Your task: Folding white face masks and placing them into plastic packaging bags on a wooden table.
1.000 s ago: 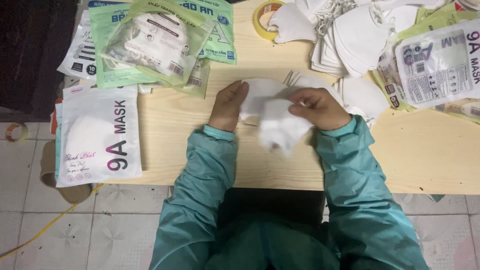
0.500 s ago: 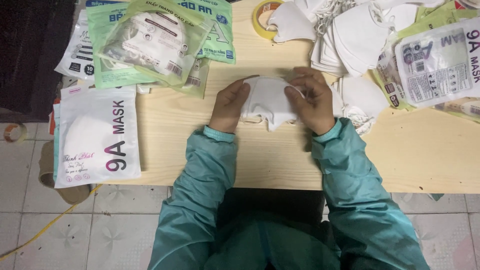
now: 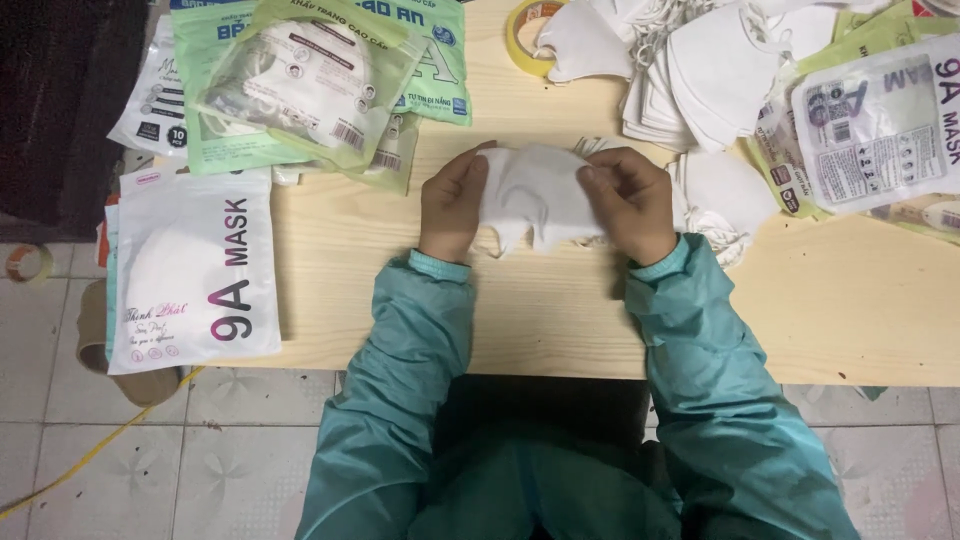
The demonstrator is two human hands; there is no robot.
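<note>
Pale tiled floor surrounds a light wooden desk [image 3: 830,300] strewn with face-mask stock, seen from above by the person seated at its near edge. Both hands, in teal jacket sleeves [image 3: 420,330], meet over the middle of the desk. The left hand [image 3: 452,205] and the right hand [image 3: 628,200] each pinch one end of a white face mask [image 3: 535,195], fingers closed on the fabric and holding it stretched between them just above the desktop.

At the desk's left edge, a white packet of masks [image 3: 195,270] overhangs the near-left corner. Toward the far-left corner, green packets of masks [image 3: 300,80] lie stacked and overlapping, one clear-fronted and tilted on top. A roll of yellow tape [image 3: 530,30] sits at the far edge, just beside a heap of loose white masks [image 3: 700,80] that spreads down to a spot just beside the right hand. More packets of masks [image 3: 880,120] lie at the far-right corner. On the floor left of the desk, a second tape roll [image 3: 28,262] rests on the tiles, and a yellow cord [image 3: 90,455] trails across them.
</note>
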